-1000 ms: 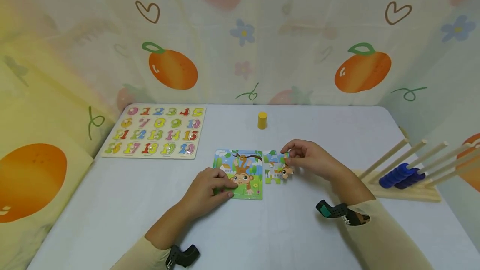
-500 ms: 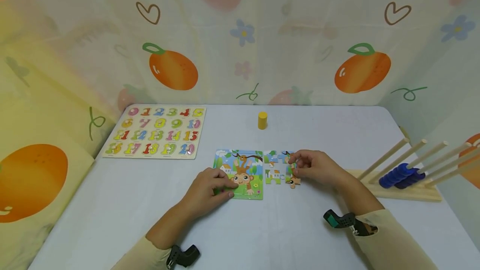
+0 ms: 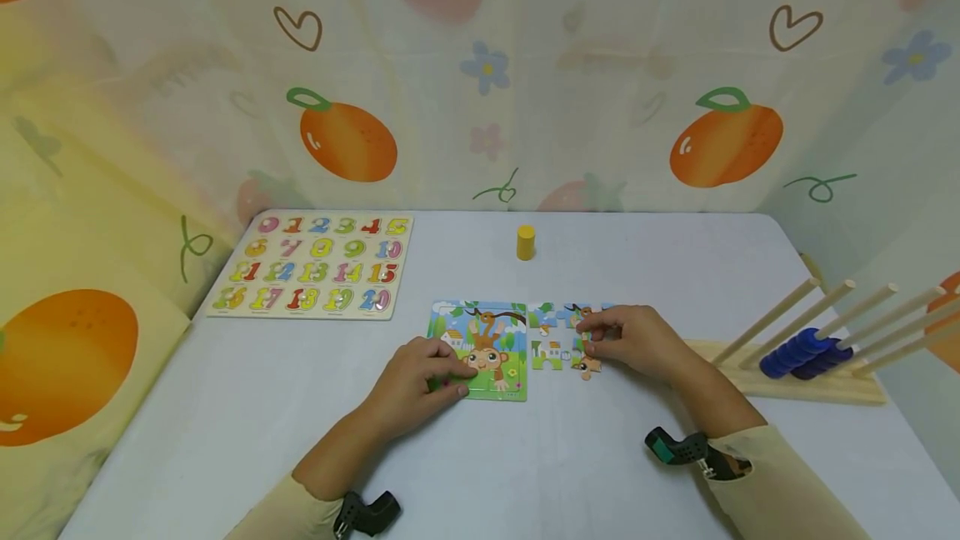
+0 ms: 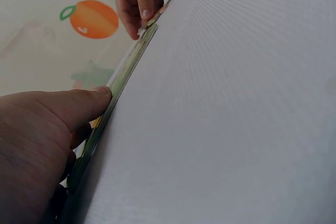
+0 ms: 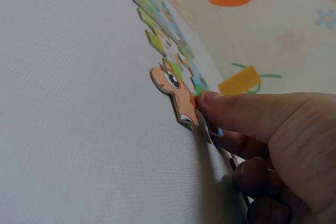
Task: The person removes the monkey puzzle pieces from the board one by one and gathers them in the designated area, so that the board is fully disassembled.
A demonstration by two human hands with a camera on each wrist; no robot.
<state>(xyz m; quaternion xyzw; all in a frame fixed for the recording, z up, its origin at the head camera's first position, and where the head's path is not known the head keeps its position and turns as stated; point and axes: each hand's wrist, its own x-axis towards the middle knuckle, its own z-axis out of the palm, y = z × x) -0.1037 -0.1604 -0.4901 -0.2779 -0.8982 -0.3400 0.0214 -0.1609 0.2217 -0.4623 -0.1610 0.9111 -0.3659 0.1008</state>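
A square picture puzzle board (image 3: 504, 332) with a hanging monkey lies flat mid-table. My left hand (image 3: 411, 382) rests over its lower left corner, covering that part; in the left wrist view the thumb (image 4: 100, 95) touches the board's near edge. Just right of the board lie loose jigsaw pieces (image 3: 551, 351) in a loose grid. My right hand (image 3: 633, 342) pinches a jigsaw piece at their right side, between thumb and index finger. In the right wrist view a monkey-face piece (image 5: 181, 98) shows right at the thumb tip, close over the cloth.
A number puzzle board (image 3: 315, 265) lies at the back left. Behind the jigsaw stands a yellow cylinder (image 3: 526, 242). On the right is a wooden peg rack (image 3: 817, 386) with blue rings (image 3: 789, 354). A printed curtain (image 3: 570, 107) hangs along the back.
My right hand has moved right and slightly nearer to me with the monkey-face piece, leaving a gap among the pieces; it barely moves in the last half second. The left hand stays put.
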